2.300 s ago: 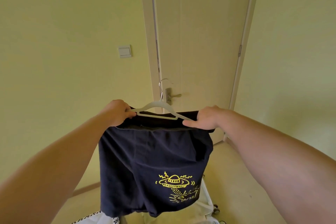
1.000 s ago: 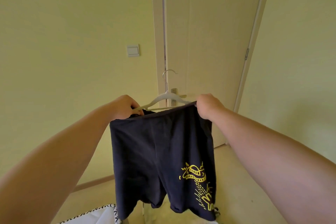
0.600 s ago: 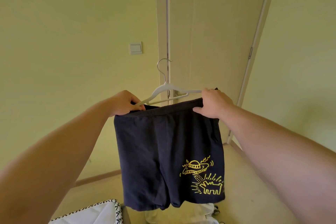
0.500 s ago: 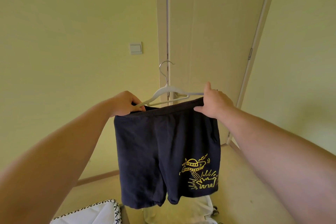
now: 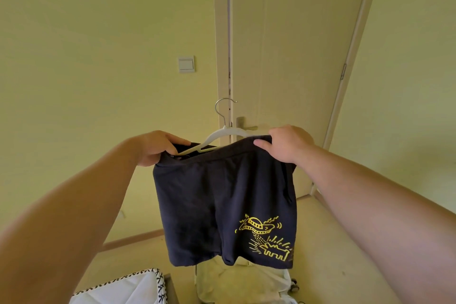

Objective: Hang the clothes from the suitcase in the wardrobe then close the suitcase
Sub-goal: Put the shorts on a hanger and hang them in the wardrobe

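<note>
Dark navy shorts (image 5: 222, 205) with a yellow print on one leg hang in front of me at chest height. Their waistband lies along a white hanger (image 5: 222, 134) whose metal hook points up. My left hand (image 5: 158, 147) grips the left end of the waistband together with the hanger's arm. My right hand (image 5: 287, 143) pinches the right end of the waistband at the hanger's other arm. Below the shorts, the open suitcase (image 5: 283, 281) shows pale fabric inside. No wardrobe is in view.
A closed pale door (image 5: 291, 57) with a metal handle (image 5: 245, 126) stands straight ahead. A light switch (image 5: 186, 64) is on the wall to its left. A white cushion with black zigzag trim (image 5: 123, 291) lies at the bottom left.
The shorts were turned so the yellow print faces me, then lowered slightly. My right hand shifted its hold on the waistband's right end. The view tilted up and left.
</note>
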A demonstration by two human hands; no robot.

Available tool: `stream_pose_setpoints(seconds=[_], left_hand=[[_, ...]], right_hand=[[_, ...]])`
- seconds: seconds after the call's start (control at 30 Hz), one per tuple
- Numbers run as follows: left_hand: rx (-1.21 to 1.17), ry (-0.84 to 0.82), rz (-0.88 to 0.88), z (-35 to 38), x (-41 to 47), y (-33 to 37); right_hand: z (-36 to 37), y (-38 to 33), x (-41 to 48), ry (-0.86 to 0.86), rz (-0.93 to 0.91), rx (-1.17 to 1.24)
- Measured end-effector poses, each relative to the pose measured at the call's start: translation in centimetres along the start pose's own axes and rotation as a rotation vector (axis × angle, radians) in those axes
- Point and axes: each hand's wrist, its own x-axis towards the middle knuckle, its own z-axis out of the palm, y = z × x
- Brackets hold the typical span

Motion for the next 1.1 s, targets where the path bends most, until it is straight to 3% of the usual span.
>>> stream_pose_setpoints(seconds=[0.07,0.13,0.23,0.33,0.4,0.57,0.67,0.77,0.9,1.1], left_hand=[[-0.152,0.022,-0.054,-0.2,0.0,-0.7],[-0.078,0.193,-0.066,0.1,0.2,-1.3],[0.389,0.399,-0.01,1.1,0.8,-1.6],[0.967,0.404,0.037,2.2,0.7,-1.4],[1.145,0.413,0.062,2.1,0.6,-1.4],[1.193,0.476,0.07,0.9,0.4,-1.5],[1.202,0.433,0.068,1.2,0.4,-1.1],[1.144,0.411,0.081,2.4,0.9,-0.3],[1.134,0.506,0.097,5.1,0.6,0.7],[1.222,0.313,0.096,6.8,0.8,0.2]], right_hand=[[0.0,0.2,0.0,-0.012,-0.022,-0.01],[0.2,0.4,0.0,-0.023,-0.051,-0.009],[0.5,0.2,-0.2,-0.012,-0.121,-0.062],[1.2,0.0,-0.3,-0.044,-0.149,-0.087],[1.6,0.4,-0.5,-0.088,-0.158,-0.106],[2.7,1.5,-1.3,-0.212,-0.063,-0.116],[2.7,1.1,-1.1,-0.246,-0.006,-0.118],[2.4,0.4,-0.9,-0.221,-0.04,-0.139],[1.4,-0.9,-0.9,-0.186,-0.081,-0.099],[1.3,-0.5,-1.1,-0.189,-0.015,-0.038]])
